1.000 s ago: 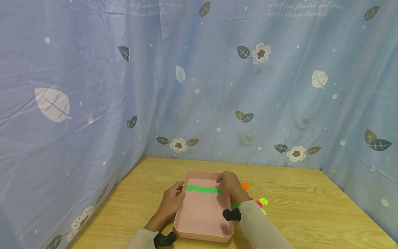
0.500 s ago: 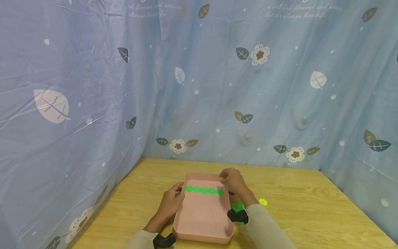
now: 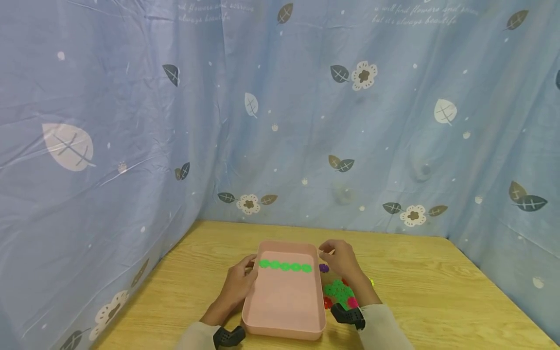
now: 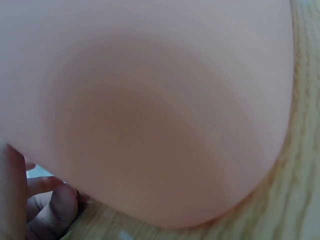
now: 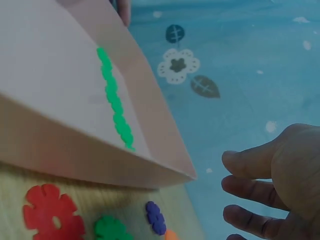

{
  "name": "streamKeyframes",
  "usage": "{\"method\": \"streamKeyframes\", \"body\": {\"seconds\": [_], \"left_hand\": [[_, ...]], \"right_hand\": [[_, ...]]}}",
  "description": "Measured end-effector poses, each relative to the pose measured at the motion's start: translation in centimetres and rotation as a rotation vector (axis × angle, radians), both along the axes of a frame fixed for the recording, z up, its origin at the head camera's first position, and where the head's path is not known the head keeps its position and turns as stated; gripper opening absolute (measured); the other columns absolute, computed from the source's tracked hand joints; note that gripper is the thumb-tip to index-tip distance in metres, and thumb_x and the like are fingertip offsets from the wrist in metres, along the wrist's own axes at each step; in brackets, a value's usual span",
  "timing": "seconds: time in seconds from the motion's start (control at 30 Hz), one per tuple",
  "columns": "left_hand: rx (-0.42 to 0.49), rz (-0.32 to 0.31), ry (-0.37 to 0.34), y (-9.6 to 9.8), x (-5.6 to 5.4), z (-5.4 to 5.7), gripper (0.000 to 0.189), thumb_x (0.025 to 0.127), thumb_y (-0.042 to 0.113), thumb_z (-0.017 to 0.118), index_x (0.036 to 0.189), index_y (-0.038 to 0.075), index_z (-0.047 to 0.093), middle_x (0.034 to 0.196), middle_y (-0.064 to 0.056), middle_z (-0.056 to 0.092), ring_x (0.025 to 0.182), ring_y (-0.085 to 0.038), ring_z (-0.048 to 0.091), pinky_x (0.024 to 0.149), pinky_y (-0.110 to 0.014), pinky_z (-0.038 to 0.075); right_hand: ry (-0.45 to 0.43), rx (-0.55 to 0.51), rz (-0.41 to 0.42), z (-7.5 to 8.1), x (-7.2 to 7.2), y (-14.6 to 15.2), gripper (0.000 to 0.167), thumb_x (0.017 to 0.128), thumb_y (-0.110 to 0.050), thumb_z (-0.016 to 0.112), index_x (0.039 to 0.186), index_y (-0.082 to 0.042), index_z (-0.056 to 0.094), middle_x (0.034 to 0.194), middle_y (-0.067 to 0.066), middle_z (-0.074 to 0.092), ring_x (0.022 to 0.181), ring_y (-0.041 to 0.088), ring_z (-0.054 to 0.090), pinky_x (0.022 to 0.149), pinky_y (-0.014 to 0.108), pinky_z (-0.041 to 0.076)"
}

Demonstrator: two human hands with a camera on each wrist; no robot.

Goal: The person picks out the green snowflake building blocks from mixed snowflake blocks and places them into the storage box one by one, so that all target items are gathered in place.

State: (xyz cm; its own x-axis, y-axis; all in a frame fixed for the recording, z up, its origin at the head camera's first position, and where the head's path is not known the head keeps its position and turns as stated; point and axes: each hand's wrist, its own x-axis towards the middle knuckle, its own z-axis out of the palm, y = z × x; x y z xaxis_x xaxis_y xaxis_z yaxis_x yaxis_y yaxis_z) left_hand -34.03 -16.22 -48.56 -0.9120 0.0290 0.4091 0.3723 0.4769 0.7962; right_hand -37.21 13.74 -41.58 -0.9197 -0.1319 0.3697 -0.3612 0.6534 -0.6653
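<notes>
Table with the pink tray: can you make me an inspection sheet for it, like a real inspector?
Surface: wood-grain table.
Job's things: pink tray with a row of five green flower pieces near its far end; more green pieces, a purple piece and a red piece lie outside, to its right.
Clutter: nothing seen.
Hands: left hand touches the tray's left side; right hand is by the far right corner, no piece visible in it.
Cables: nothing seen.
Surroundings: blue leaf-and-flower curtain.
</notes>
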Motion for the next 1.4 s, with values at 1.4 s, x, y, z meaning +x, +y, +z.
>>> {"method": "streamKeyframes", "body": {"seconds": [1.4], "left_hand": [[-0.012,0.005,-0.028,0.0,0.0,0.1,0.047,0.097,0.008,0.051,0.142,-0.002,0.054,0.122,-0.021,0.066,0.109,-0.036,0.069,0.083,-0.043,0.058]], "right_hand": [[-0.209,0.173,0.197,-2.1,2.4,2.3,0.021,0.068,0.01,0.083,0.078,-0.003,0.07,0.077,0.004,0.065,0.069,0.019,0.055,0.059,0.034,0.051]]}}
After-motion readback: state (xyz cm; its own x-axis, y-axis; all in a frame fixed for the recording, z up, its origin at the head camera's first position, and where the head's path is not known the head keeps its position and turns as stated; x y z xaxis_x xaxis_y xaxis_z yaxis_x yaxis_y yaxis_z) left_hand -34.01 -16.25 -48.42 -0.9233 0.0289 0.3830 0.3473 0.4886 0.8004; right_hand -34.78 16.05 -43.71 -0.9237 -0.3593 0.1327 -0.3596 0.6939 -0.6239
